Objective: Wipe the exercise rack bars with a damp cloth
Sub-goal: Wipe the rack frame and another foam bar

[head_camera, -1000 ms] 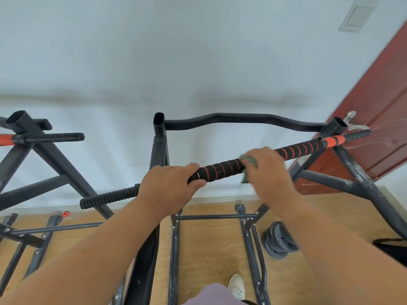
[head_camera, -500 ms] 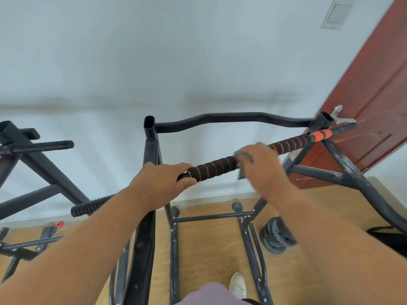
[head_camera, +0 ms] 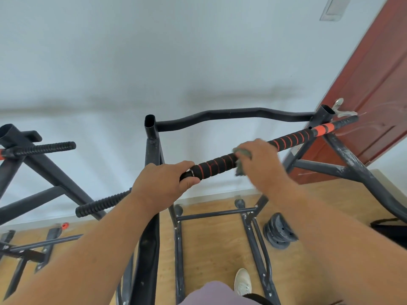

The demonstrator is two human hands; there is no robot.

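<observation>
Against a white wall (head_camera: 198,51), beside a red-brown door (head_camera: 374,89), we note the black rack (head_camera: 152,150) on a wood floor (head_camera: 211,243). Left hand (head_camera: 163,183) wraps the padded bar (head_camera: 217,165); right hand (head_camera: 262,164) clasps a green cloth (head_camera: 241,153) against it. Weight plates (head_camera: 279,233) lie on the floor below.

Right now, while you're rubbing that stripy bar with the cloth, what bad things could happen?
The stripy bar might roll or slide, since only the left hand grips it to steady it. The cloth is bunched under the right hand, so it may slip out or skip spots. Stepping back could be risky too: weight plates lie on the floor near the shoe.
</observation>
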